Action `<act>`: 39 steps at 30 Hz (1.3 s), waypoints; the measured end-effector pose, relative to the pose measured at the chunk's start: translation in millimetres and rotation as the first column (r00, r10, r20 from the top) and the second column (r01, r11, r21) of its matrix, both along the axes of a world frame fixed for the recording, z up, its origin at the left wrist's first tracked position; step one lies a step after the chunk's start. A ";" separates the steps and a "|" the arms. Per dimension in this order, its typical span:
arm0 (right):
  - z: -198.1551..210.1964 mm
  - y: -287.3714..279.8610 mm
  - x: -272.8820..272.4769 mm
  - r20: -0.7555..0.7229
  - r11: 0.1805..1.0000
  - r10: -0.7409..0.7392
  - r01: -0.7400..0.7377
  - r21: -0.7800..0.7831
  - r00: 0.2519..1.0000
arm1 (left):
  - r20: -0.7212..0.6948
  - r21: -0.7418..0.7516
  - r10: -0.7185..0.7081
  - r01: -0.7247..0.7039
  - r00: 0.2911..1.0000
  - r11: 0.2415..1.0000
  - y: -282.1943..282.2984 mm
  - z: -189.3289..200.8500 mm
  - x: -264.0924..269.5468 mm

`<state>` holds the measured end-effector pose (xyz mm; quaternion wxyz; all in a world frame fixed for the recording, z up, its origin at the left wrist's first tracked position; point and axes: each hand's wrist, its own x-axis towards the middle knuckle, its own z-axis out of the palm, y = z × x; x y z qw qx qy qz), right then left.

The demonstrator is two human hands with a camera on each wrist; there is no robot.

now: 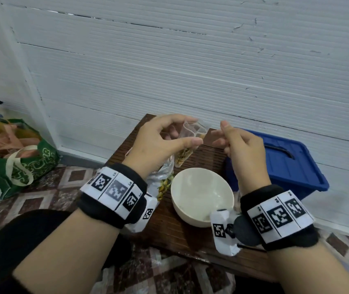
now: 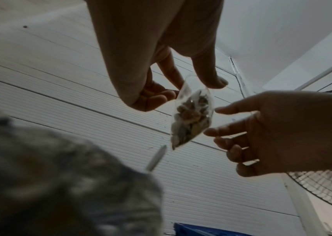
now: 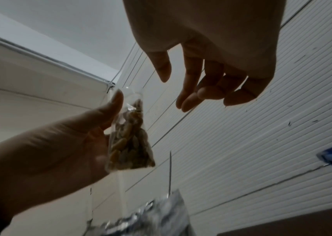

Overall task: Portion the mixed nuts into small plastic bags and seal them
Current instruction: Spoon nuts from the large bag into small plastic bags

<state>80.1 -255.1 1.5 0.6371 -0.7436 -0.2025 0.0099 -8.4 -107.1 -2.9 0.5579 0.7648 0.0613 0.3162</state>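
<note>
My left hand (image 1: pixel 190 132) pinches the top of a small clear plastic bag (image 1: pixel 187 145) between thumb and forefinger, above the far end of the wooden table (image 1: pixel 180 230). Mixed nuts fill the bag's lower half (image 2: pixel 191 121), and it hangs tilted. My right hand (image 1: pixel 222 134) hovers just right of the bag with fingers loosely bent, holding nothing. From the right wrist, the small bag (image 3: pixel 130 140) lies against the left hand's palm (image 3: pixel 60 143), apart from the right hand (image 3: pixel 173 92). A large crinkled bag of nuts (image 1: pixel 165 179) lies open under my left wrist.
An empty white bowl (image 1: pixel 201 196) stands mid-table between my wrists. A blue lidded bin (image 1: pixel 286 164) sits on the floor right of the table. A green cloth bag (image 1: pixel 16 164) stands at the left. A white ribbed wall is close behind.
</note>
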 end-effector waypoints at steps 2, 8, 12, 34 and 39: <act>7.0 -14.2 -0.5 -0.029 0.999 0.042 -0.042 0.003 0.999 | 0.022 -0.008 -0.015 0.015 1.000 1.000 -16.4 -4.3 8.2; 14.7 -58.3 4.0 -0.029 0.994 0.087 -0.088 -0.064 0.996 | 0.013 0.010 -0.089 0.089 0.996 0.996 -60.1 -17.4 28.5; 7.7 -83.8 13.7 0.033 0.985 0.036 -0.030 -0.171 0.999 | -0.008 -0.020 -0.150 0.150 0.989 0.988 -87.9 -28.6 39.7; -76.3 -169.1 58.6 0.069 0.614 -0.340 0.277 -0.739 0.938 | -0.620 0.086 0.036 0.021 0.784 0.996 -91.6 -112.9 62.4; -92.0 -164.3 57.8 0.008 0.573 -0.389 0.249 -0.781 0.921 | -0.712 0.190 0.114 0.034 0.693 0.981 -88.7 -127.8 63.1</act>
